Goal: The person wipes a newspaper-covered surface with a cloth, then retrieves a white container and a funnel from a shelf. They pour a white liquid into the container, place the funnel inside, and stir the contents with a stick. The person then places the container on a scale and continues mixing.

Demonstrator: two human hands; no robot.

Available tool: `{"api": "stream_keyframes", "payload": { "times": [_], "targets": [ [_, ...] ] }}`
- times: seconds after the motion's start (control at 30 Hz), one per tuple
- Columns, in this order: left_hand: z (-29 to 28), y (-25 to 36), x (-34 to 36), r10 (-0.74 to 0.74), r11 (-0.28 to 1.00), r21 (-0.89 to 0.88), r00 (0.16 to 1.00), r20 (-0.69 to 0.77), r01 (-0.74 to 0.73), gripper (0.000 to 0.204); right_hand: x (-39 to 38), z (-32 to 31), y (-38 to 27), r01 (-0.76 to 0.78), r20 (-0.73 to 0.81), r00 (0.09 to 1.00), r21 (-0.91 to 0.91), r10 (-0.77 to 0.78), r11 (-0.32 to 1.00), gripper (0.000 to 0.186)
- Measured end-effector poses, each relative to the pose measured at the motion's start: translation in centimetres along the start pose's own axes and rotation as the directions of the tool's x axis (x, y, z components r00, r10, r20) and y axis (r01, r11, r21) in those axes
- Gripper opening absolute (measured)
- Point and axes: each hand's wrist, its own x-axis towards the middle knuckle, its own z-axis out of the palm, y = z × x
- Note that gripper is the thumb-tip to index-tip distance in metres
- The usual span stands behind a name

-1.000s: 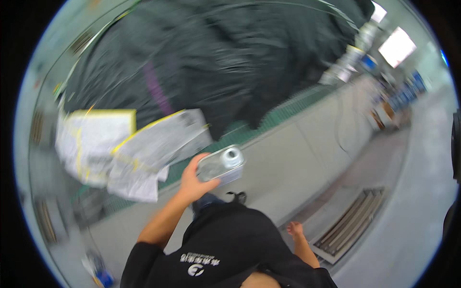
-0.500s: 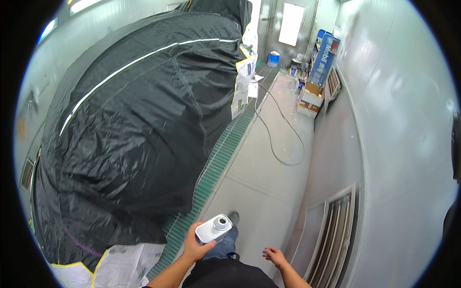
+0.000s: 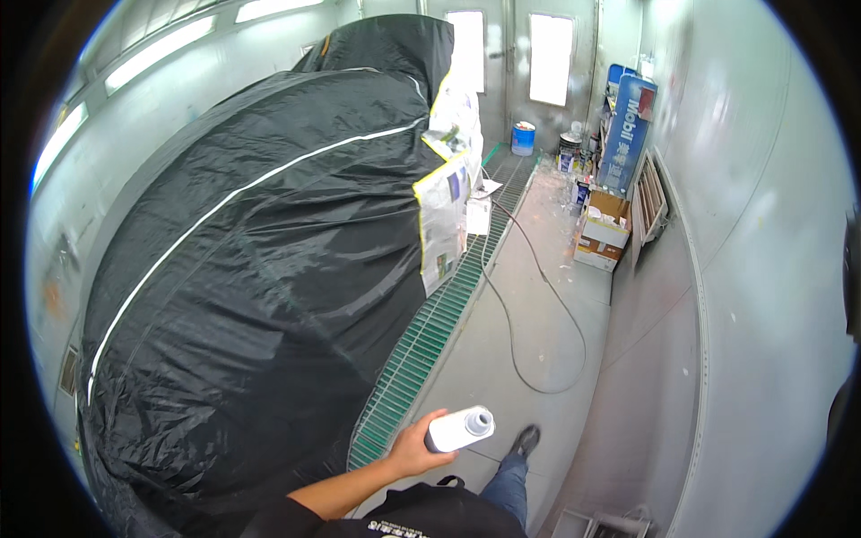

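At the bottom of the frame, the left hand (image 3: 417, 448) is wrapped around the body of a white-topped container (image 3: 462, 429), fingers on the far side and thumb on the near side, closed only as far as its width allows. The right hand is out of view, so I cannot tell how open it is or whether it has hold of anything.

The container sits just right of the lower centre, its round neck toward the right. It looks stiff-walled and smooth — probably light enough for one hand, though its fill cannot be seen. The walls could turn slippery if wet, and a thin-walled one might dent under a hard squeeze. The best hold seems to be across the body, below the top edge; the short neck offers less to grip. Whether the neck is capped is unclear.

Just beyond are a dark shoe (image 3: 527, 439) and green grating (image 3: 408, 372); a black sheet (image 3: 260, 341) fills the left. Farther up, a hose (image 3: 547, 392) loops on the floor — then a cardboard box (image 3: 603, 235) at upper right.
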Motion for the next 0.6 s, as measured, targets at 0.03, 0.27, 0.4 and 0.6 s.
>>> {"api": "stream_keyframes", "payload": {
  "times": [0.03,0.27,0.4,0.6],
  "targets": [
    [1.6,-0.1,3.6,-0.009,1.0,0.008,1.0,-0.002,0.009,0.084,0.3,-0.4,-2.8,-0.012,0.02,1.0,-0.006,0.012,1.0,0.03],
    [10.0,3.7,27.9,-0.089,0.992,-0.102,0.993,-0.082,0.081,0.078,9.2,-14.0,-30.7,0.141,0.008,0.99,-0.063,-0.14,0.988,0.021],
    [11.1,6.5,40.6,-0.09,0.986,-0.15,0.993,-0.082,0.077,0.077,14.8,-23.2,-51.9,0.426,-0.284,0.85,-0.123,-0.443,0.897,0.022],
    [12.0,5.0,57.8,-0.175,0.962,-0.235,0.974,-0.142,0.139,0.075,11.6,-26.1,-84.4,0.581,-0.102,0.812,0.246,-0.575,0.776,0.02]
  ]
}}
